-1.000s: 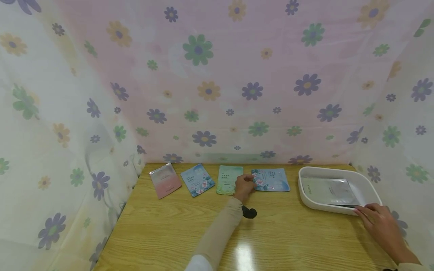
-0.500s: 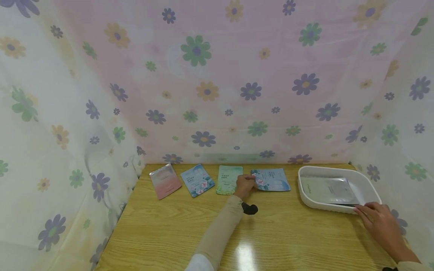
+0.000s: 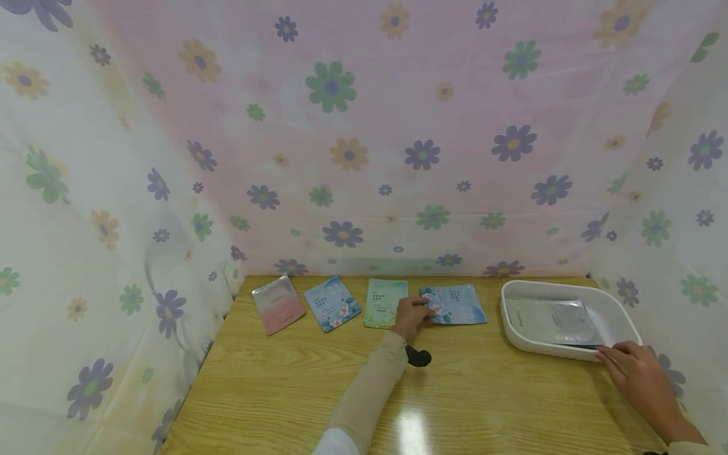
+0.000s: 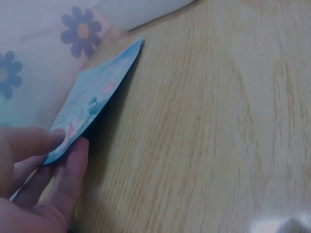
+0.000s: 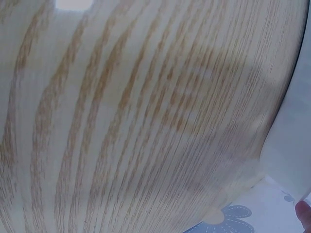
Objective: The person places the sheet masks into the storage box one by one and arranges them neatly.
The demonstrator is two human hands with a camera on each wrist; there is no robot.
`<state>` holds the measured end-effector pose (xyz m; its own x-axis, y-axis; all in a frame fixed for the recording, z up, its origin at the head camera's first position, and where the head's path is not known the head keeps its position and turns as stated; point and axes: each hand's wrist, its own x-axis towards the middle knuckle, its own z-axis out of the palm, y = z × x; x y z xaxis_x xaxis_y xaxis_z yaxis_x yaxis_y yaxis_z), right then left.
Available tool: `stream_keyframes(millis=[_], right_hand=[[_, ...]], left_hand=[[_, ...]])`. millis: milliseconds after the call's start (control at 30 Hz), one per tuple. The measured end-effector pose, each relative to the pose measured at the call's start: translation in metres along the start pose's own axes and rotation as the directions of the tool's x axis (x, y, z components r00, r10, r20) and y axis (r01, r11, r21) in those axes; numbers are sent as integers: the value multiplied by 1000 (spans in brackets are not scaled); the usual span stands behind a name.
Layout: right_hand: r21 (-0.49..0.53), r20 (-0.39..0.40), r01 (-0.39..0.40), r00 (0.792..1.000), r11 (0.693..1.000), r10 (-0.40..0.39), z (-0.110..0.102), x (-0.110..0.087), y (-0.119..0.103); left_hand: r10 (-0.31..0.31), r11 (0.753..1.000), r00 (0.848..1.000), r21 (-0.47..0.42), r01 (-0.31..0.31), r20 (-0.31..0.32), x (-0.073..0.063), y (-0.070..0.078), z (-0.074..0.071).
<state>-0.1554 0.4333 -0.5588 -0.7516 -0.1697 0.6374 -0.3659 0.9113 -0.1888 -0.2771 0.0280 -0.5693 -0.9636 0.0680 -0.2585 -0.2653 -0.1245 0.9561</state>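
Note:
My left hand (image 3: 411,318) pinches the left end of a blue floral sachet (image 3: 459,303), a flat face-mask packet by its look. In the left wrist view, the thumb lies on top of the sachet (image 4: 95,97) and fingers are beneath its near edge, which is raised off the wood. My right hand (image 3: 645,382) grips the front right rim of a white tray (image 3: 514,338), fingers over the edge. Inside the tray lies a silvery-green sachet (image 3: 552,319), with a dark edge showing under it. The right wrist view catches only a fingertip (image 5: 304,213) beside the tray's white wall (image 5: 291,141).
Left of the held sachet, a green sachet (image 3: 381,294), another blue floral sachet (image 3: 332,303) and a pink-and-silver sachet (image 3: 279,306) lie in a row on the wooden table (image 3: 284,392). A flower-print curtain (image 3: 375,126) encloses the back and sides.
The left end of the blue floral sachet has tilted and shifted slightly in my left hand's pinch. My right hand and the tray have stayed in place.

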Motion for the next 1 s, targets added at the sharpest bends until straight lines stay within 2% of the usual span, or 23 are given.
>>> stream_keyframes(millis=[100,333,700,1000], right_hand=[[2,0,3,1000,1000,-3,0,-1,0],[7,4,1,1000,1000,-1,1,0,0],[-11,13,-4,1000,1000,4,1,-1,1],[8,-3,10,1000,1000,-10,0,0,-1]], left_hand=[[7,1000,1000,-4,-7,-15,1,-4,-1],[15,999,1000,-33,-16,-4,3,-7,-4],[60,998,998,-24,-61,-30,-4,-9,-3],[95,984,995,-149,-96,-13,-2,-12,-6]])
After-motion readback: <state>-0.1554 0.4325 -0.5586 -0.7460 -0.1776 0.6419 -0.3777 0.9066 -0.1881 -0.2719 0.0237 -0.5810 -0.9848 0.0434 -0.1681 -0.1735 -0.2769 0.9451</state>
